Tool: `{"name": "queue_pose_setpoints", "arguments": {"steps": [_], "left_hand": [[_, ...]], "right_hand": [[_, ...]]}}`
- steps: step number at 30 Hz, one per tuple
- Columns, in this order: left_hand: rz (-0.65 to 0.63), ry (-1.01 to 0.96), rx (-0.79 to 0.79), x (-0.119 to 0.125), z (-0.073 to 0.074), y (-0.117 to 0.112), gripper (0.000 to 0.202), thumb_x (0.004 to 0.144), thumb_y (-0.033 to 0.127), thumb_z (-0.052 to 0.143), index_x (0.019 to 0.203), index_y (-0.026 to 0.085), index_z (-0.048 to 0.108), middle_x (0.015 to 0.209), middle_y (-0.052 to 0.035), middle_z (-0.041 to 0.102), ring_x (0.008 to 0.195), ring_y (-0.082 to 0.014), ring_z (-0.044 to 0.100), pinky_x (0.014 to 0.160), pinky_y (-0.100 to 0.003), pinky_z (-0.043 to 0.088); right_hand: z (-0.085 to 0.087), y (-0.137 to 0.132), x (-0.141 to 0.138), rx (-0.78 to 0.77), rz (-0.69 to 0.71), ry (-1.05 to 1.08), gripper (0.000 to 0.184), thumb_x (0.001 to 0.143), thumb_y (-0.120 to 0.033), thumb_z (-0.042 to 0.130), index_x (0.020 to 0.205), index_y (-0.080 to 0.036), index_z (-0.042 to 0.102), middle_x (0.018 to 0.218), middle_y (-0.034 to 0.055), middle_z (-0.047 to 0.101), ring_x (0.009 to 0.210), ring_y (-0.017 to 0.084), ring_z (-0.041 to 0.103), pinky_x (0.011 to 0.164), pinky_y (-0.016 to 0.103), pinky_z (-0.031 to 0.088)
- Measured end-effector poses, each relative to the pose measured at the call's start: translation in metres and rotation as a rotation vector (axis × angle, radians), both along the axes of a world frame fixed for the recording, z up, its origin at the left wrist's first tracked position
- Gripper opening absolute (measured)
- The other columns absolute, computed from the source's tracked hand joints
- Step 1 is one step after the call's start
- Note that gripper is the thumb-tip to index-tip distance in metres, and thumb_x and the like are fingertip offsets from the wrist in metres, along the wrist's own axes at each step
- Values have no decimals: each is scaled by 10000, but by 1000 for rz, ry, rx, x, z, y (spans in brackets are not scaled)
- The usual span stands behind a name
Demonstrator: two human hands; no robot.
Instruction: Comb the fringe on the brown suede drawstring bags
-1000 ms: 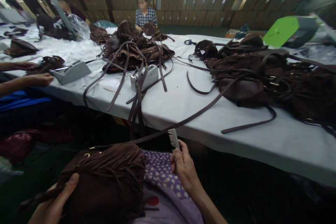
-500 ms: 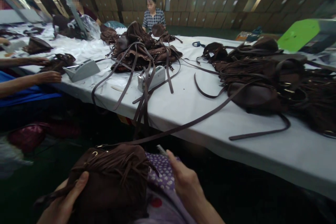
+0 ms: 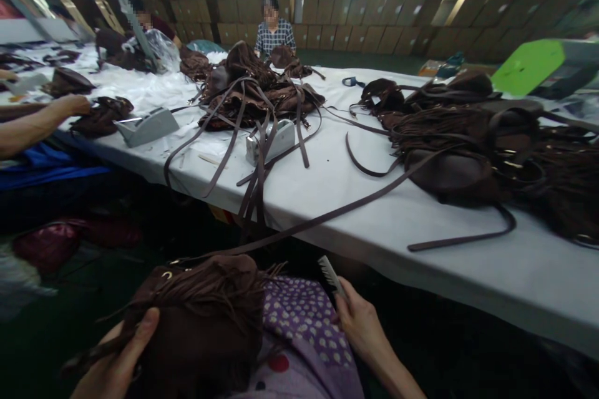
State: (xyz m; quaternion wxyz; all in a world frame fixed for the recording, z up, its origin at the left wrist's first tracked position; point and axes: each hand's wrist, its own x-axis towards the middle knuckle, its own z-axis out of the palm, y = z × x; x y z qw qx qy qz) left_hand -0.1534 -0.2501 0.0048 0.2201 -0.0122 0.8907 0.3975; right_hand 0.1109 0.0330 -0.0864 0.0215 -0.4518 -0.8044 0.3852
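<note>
A brown fringed bag (image 3: 201,324) lies on my lap, over purple spotted cloth (image 3: 304,324). My left hand (image 3: 119,361) presses on its left side, thumb laid across the suede, fingers wrapped round the edge. My right hand (image 3: 362,327) is closed on a small white comb (image 3: 330,272), held up just right of the fringe, teeth pointing away from the bag. A long brown strap (image 3: 327,215) runs from the bag up onto the white table (image 3: 365,224).
Piles of brown fringed bags (image 3: 468,137) and loose straps (image 3: 257,156) cover the table. Two grey tape dispensers (image 3: 269,140) stand on it. Another person's arms (image 3: 37,124) reach in at left. Two people sit at the far side. A green box (image 3: 528,65) is at right.
My right hand went down to the fringe with the comb, then pulled away to the right and lifted the comb clear. The view shifted slightly. The left hand stayed on the bag.
</note>
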Motion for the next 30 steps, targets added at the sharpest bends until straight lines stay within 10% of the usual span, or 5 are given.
{"name": "queue_pose_setpoints", "arguments": {"steps": [5,10,17,25,30], "left_hand": [[-86,-60,9,24,6,30,511,713,562,568,1086,216,622,1302,-131,574,1255,-379,460,1034,-519,383],[-224,132,34,29,0,17,445,522,423,736,927,243,695,1190,-111,654,1289,-366,425,1140,-426,226],[-55,97,-27,32,9,19,448,667,538,636,952,192,652,1069,-132,690,1201,-387,515,977,-484,456],[-359,-51,145,44,40,61,414,604,530,699,888,229,700,893,-80,737,1074,-351,614,881,-365,535],[-357,-53,157,43,45,61,367,608,505,704,848,227,707,970,-88,731,1098,-352,601,915,-356,516]], "right_hand": [[55,-76,-74,130,278,569,469,933,-201,339,1401,-212,376,952,58,697,693,149,656,669,256,519],[59,-100,-112,597,694,432,655,809,-73,439,1446,-95,287,806,86,687,657,191,633,620,310,491],[8,-9,-57,361,267,-474,507,816,-39,443,1313,-110,513,830,177,708,734,277,696,611,337,502],[78,-74,-76,376,499,545,505,902,-171,361,1405,-209,387,964,61,712,758,177,668,658,279,500],[70,-87,-103,602,643,269,678,727,-67,480,1396,-135,402,753,65,693,585,196,632,527,288,445]]}}
